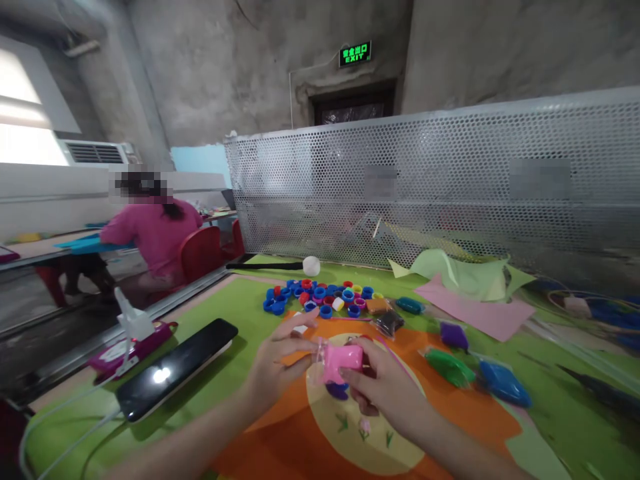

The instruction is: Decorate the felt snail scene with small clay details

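Note:
A lump of pink modelling clay (pixel 343 360) in a clear wrapper (pixel 319 357) is held above the paper picture. My right hand (pixel 383 387) is closed round its right side, thumb in front and fingers behind. At the left end, my left hand (pixel 280 353) pinches the wrapper between thumb and a finger, its other fingers stretched out. Below lies a pale yellow oval (pixel 400 453) on orange paper (pixel 270 440), bearing small green leaf shapes, a pinkish flower and a purple-blue piece partly hidden by the clay.
Blue, red and yellow bottle caps (pixel 320 293) lie behind my hands. Wrapped green clay (pixel 450 368), blue clay (pixel 505 383) and purple clay (pixel 454 335) sit at right. A phone (pixel 175 370) and cables are at left. A perforated metal screen (pixel 425 180) stands behind; a person (pixel 155 233) sits far left.

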Demonstrator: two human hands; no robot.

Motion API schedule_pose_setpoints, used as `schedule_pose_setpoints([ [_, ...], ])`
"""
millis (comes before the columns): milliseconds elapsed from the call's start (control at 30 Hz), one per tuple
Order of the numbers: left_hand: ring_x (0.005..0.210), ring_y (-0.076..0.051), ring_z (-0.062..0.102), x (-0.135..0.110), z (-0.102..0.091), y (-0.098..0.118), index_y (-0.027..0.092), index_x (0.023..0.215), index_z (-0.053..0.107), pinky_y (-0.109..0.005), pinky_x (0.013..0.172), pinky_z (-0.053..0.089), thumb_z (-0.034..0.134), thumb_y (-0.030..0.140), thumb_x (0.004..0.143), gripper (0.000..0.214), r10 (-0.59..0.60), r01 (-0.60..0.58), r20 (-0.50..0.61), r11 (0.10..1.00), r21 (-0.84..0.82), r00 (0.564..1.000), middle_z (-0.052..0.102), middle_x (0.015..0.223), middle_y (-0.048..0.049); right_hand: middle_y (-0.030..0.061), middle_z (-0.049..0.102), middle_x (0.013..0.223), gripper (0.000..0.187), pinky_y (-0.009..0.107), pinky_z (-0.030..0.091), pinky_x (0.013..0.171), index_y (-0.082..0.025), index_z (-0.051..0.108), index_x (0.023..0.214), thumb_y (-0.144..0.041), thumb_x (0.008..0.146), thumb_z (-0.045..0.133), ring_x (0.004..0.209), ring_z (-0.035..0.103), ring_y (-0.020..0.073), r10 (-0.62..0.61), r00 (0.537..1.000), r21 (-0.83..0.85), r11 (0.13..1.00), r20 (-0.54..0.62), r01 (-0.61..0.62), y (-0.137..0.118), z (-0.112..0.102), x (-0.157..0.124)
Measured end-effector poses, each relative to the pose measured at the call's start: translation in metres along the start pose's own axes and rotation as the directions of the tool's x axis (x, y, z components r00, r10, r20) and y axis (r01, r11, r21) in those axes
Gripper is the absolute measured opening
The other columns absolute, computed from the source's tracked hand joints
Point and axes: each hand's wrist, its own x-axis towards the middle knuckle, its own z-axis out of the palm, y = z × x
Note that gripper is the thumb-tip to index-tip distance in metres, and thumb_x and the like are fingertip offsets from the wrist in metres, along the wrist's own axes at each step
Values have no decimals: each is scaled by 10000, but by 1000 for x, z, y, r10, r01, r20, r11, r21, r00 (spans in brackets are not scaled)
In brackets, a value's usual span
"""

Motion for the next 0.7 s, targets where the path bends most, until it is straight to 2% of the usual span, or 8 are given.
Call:
schedule_pose_setpoints([
  [167, 962, -198, 561, 2, 0, 8, 179, 716, 687, -289, 815, 464, 617, 136, 720, 82, -37, 38, 50, 999, -19, 998, 562, 1158, -109, -96, 399, 509, 253, 159, 238, 351, -179, 412, 860, -293, 662, 521, 388, 337, 52, -34, 999, -15, 999, -29, 34, 0, 0, -4],
  [300, 955, -196, 561, 4, 2, 15, 169, 651, 643, -309, 861, 443, 616, 133, 708, 73, -79, 85, 66, 993, -87, 995, 571, 1112, -101, -95, 379, 521, 223, 165, 221, 367, -190, 402, 782, -315, 669, 548, 398, 321, 46, -77, 996, -27, 997, -37, 76, -4, -4, -5],
  [433, 933, -196, 559, 6, -3, 8, 170, 632, 640, -310, 854, 447, 638, 177, 704, 72, -172, 167, -12, 968, -190, 985, 581, 1046, -87, -92, 378, 503, 228, 174, 221, 380, -204, 368, 718, -322, 698, 562, 411, 324, 55, -106, 994, -27, 994, -28, 105, -6, -11, -3],
  [500, 886, -178, 557, 9, -7, -1, 176, 667, 633, -286, 772, 476, 621, 242, 738, 98, -256, 219, -114, 940, -263, 960, 574, 1027, -74, -90, 388, 514, 228, 176, 231, 390, -204, 367, 727, -327, 699, 557, 422, 334, 58, -114, 992, -22, 993, -51, 113, -5, -14, -1],
  [600, 806, -148, 554, 14, -13, -14, 192, 771, 591, -234, 597, 486, 573, 352, 783, 161, -399, 285, -233, 869, -404, 887, 561, 1047, -57, -89, 395, 511, 234, 184, 253, 401, -205, 366, 753, -357, 699, 535, 423, 339, 62, -128, 987, -6, 992, -95, 128, -5, -17, 1],
  [700, 687, -132, 560, 16, -11, -17, 167, 750, 577, -216, 524, 468, 643, 382, 723, 227, -505, 358, -179, 781, -512, 844, 607, 859, -51, -79, 413, 507, 247, 201, 290, 406, -205, 369, 767, -382, 693, 525, 426, 362, 78, -146, 982, 7, 989, -118, 148, -5, -18, 4],
])
